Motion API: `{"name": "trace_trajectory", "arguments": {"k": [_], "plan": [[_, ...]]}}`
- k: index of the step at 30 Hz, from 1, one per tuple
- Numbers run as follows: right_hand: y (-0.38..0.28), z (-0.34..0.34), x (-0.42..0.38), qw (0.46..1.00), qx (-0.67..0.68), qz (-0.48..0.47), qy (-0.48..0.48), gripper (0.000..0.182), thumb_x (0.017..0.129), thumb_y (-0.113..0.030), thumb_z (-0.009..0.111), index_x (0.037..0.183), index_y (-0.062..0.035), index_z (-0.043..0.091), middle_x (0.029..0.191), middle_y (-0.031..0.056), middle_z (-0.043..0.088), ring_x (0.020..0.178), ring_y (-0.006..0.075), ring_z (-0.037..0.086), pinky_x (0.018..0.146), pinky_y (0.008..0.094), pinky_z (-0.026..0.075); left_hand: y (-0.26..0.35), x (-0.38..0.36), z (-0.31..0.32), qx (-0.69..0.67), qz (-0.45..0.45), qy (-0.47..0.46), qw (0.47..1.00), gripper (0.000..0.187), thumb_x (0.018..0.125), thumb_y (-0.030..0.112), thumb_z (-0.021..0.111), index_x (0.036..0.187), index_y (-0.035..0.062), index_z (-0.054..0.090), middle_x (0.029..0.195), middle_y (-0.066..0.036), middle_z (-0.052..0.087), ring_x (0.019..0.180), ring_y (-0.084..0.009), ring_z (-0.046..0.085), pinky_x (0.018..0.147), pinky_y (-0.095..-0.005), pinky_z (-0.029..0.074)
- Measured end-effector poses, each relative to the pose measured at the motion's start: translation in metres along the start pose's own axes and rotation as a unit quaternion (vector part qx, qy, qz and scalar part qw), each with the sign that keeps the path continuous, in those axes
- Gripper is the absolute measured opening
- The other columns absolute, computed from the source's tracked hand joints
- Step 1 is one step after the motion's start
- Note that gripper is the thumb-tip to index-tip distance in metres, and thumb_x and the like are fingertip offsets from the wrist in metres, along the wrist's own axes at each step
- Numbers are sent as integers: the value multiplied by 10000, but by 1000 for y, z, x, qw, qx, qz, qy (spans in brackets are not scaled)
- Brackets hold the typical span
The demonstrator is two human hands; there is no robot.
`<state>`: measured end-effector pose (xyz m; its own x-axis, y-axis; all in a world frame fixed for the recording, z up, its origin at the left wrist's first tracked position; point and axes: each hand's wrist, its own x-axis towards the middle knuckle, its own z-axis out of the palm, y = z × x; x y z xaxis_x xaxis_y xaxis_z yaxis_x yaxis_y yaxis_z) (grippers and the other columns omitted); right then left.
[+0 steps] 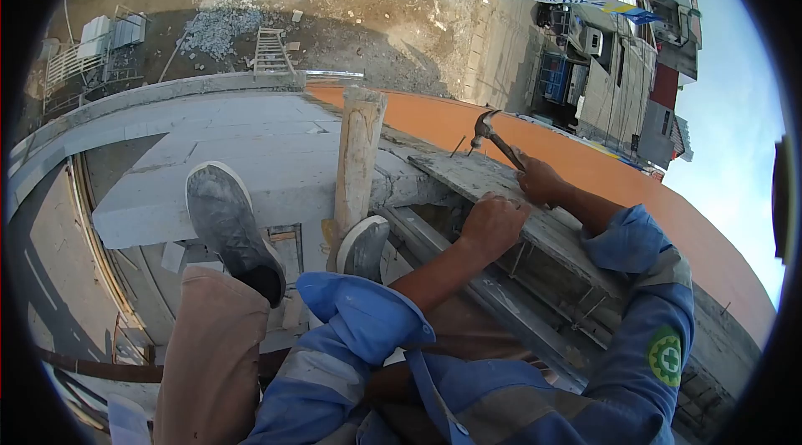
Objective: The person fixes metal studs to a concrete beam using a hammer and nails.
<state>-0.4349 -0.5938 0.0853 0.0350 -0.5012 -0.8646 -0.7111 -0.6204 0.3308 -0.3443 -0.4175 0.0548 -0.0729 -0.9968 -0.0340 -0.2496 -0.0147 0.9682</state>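
Observation:
A claw hammer [499,139] is held by its handle in my right hand [540,179], its head up and to the left over the far end of a grey, worn board [493,184]. Two thin nails or rods [458,146] stand up from the board near the hammer head. My left hand [493,228] is closed at the board's near edge, left of and below my right hand; what its fingers hold, if anything, is too small to make out.
A wooden post [358,157] stands upright between my shoes [230,215]. Grey blocks [251,144] form a ledge at the left. An orange surface [434,123] runs beyond the board. Far below lie a ladder [270,51], rubble and a street.

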Motion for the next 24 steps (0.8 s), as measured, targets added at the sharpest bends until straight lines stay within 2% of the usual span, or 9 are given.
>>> {"name": "trace_trajectory", "arguments": {"k": [5,11,14,15,16,17,19,22,24], "plan": [[-23,-43,1,995,77,-21,58,600,948,-224,518,1470,-18,306,1138,300,596,1049,413,590,883,473,444,-6,0,14,-4,21,52,998,291,765,170,686,1034,78,618,952,-89,696,963,-258,659,855,-384,486],[-4,-79,-12,907,106,-90,397,610,978,-161,426,1516,-68,154,1242,340,538,1131,483,536,956,492,410,-6,3,16,-8,26,50,998,328,734,181,725,1026,82,614,966,-90,696,954,-265,661,852,-385,482],[2,-24,-9,946,149,5,288,686,991,-217,433,1535,-128,25,1252,347,528,1097,504,547,920,503,434,-6,2,16,-9,28,52,998,286,741,168,710,997,83,613,956,-94,697,939,-269,664,842,-385,484],[0,-9,-10,980,89,29,174,669,973,-219,473,1533,-117,122,1169,347,572,1007,491,595,866,510,460,-6,2,15,-14,29,56,998,262,745,163,701,979,84,614,948,-95,698,930,-271,666,837,-386,484],[6,3,-1,983,-146,-75,79,625,953,-206,506,1509,-98,244,1098,339,598,989,449,617,859,518,457,-4,4,12,-14,28,62,998,262,745,163,701,979,84,614,948,-95,698,930,-271,666,837,-386,484],[18,2,11,983,-147,-77,80,625,953,-206,506,1509,-98,244,1098,339,598,989,449,617,859,518,457,-3,5,10,-8,24,48,999,235,754,153,684,968,85,614,937,-96,698,922,-270,667,835,-385,485],[-10,-26,15,991,26,106,-78,569,942,-200,520,1470,-80,346,1065,311,620,1006,406,622,862,505,454,-1,1,7,-1,21,27,999,209,762,144,667,956,86,615,926,-96,699,914,-270,669,832,-385,485],[12,-28,19,993,56,9,100,614,949,-209,514,1496,-86,264,1041,285,637,967,401,628,834,483,466,-3,3,6,3,32,26,999,180,775,126,640,950,86,620,910,-97,698,897,-269,672,829,-385,485],[22,-48,18,968,115,-29,219,602,974,-215,470,1511,-99,224,1203,295,583,1105,427,574,912,482,433,-4,3,13,8,37,67,997,170,780,114,624,948,87,621,899,-100,697,866,-270,677,824,-385,486]]}}
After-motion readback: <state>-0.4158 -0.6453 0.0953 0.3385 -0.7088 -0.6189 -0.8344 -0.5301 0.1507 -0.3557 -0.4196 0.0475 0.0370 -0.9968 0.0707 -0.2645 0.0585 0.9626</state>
